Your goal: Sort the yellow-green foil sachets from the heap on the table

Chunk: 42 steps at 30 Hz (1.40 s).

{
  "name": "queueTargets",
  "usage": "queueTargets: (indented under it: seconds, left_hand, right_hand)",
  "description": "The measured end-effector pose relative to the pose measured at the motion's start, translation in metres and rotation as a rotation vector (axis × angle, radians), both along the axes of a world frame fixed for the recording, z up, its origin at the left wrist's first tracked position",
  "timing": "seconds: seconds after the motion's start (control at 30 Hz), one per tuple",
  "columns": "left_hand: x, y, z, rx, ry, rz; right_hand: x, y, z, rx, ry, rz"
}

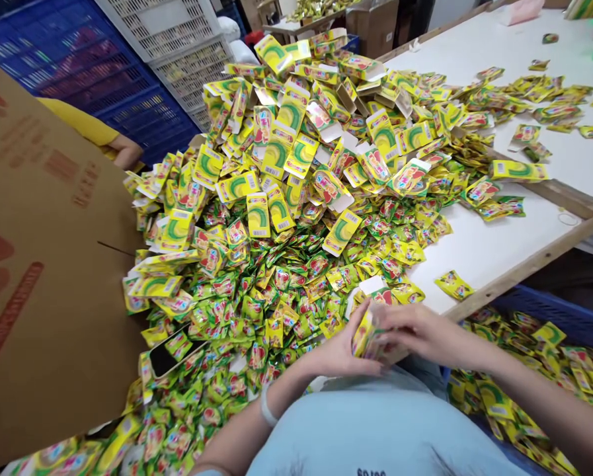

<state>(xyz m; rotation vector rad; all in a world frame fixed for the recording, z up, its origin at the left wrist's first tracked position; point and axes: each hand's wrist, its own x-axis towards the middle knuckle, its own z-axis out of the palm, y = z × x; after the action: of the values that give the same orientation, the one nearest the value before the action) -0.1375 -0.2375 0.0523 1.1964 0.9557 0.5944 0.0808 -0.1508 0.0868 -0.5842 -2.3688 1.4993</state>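
Note:
My left hand point(339, 347) is wrapped round a small yellow carton point(364, 332) near the table's front edge, close to my body. From the other side my right hand point(412, 330) bends its fingers against the carton's end; they are slightly blurred. An open carton with a white flap point(374, 286) lies just beyond my hands. Around them spreads a heap of small green-and-yellow sachets point(276, 317). Farther back, many flat yellow cartons point(276, 155) are piled on top, some with open ends.
A large brown cardboard box point(53, 264) stands at the left. A phone point(170, 354) lies among the sachets. Below the table's wooden edge point(529, 264), a blue crate point(554, 311) holds more packets. Stacked crates point(172, 39) and another person's arm point(125, 151) are behind the box.

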Motion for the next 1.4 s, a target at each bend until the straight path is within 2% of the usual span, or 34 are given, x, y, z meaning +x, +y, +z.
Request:
queueTargets:
  seconds: [0.07, 0.13, 0.17, 0.2, 0.23, 0.27, 0.3, 0.37, 0.4, 0.47, 0.57, 0.7, 0.77, 0.83, 0.9, 0.97, 1.03, 1.13, 1.23, 1.27, 1.33, 1.4]
  left_hand:
    - [-0.010, 0.007, 0.001, 0.150, 0.130, 0.119]
    - [-0.023, 0.021, 0.000, 0.376, 0.383, 0.246]
    - [-0.029, 0.030, -0.002, 0.484, 0.529, 0.270]
    - [-0.035, 0.038, -0.006, 0.573, 0.671, 0.255]
    - [-0.038, 0.045, -0.010, 0.641, 0.795, 0.216]
    - [-0.040, 0.052, -0.015, 0.682, 0.896, 0.164]
    - [-0.040, 0.057, -0.021, 0.702, 0.978, 0.114]
    - [-0.039, 0.063, -0.031, 0.719, 1.096, 0.086]
    - [-0.038, 0.064, -0.035, 0.726, 1.131, 0.094]
    - [-0.040, 0.065, -0.040, 0.738, 1.151, 0.114]
    - [-0.050, 0.063, -0.039, 0.709, 1.040, 0.161]
    - [-0.067, 0.056, -0.031, 0.494, 0.638, 0.381]
    - [-0.070, 0.053, -0.026, 0.419, 0.512, 0.442]
    - [-0.068, 0.051, -0.021, 0.370, 0.407, 0.491]
    - [-0.062, 0.048, -0.016, 0.294, 0.258, 0.542]
    - [-0.055, 0.043, -0.010, 0.226, 0.146, 0.570]
    - [-0.049, 0.037, -0.005, 0.195, 0.094, 0.578]
    - [-0.044, 0.028, 0.000, 0.158, -0.030, 0.581]
    - [-0.038, 0.026, 0.002, 0.139, -0.036, 0.631]
    - [-0.035, 0.028, 0.002, 0.137, -0.004, 0.668]
    - [-0.025, 0.036, 0.001, 0.145, 0.036, 0.743]
    - [-0.012, 0.045, 0.000, 0.181, 0.022, 0.791]
  right_hand:
    - [0.026, 0.022, 0.005, 0.107, -0.003, -0.349]
    - [0.050, 0.049, 0.012, 0.392, -0.080, -0.839]
    - [0.056, 0.061, 0.014, 0.561, -0.125, -1.007]
    - [0.056, 0.069, 0.013, 0.697, -0.150, -1.078]
    - [0.050, 0.073, 0.011, 0.790, -0.160, -1.046]
    - [0.037, 0.074, 0.005, 0.829, -0.161, -0.920]
    - [0.019, 0.070, -0.003, 0.819, -0.164, -0.738]
    - [-0.024, 0.057, -0.023, 0.779, -0.307, -0.366]
    - [-0.046, 0.050, -0.033, 0.761, -0.397, -0.252]
    - [-0.080, 0.039, -0.049, 0.740, -0.498, -0.166]
    - [-0.097, 0.039, -0.059, 0.723, -0.502, -0.194]
    - [-0.073, 0.059, -0.054, 0.670, -0.427, -0.220]
    - [-0.057, 0.066, -0.048, 0.503, -0.255, -0.323]
    - [-0.047, 0.065, -0.041, 0.203, -0.004, -0.418]
    - [-0.046, 0.059, -0.035, -0.086, 0.160, -0.368]
    - [-0.051, 0.051, -0.028, -0.215, 0.180, -0.234]
    - [-0.059, 0.045, -0.021, -0.135, 0.122, -0.166]
    - [-0.068, 0.040, -0.011, 0.139, 0.014, -0.176]
    - [-0.069, 0.036, -0.008, 0.289, -0.074, -0.183]
    - [-0.068, 0.035, -0.010, 0.312, -0.068, -0.224]
    - [-0.066, 0.030, -0.018, 0.302, 0.016, -0.402]
    - [-0.067, 0.024, -0.030, 0.153, 0.159, -0.595]
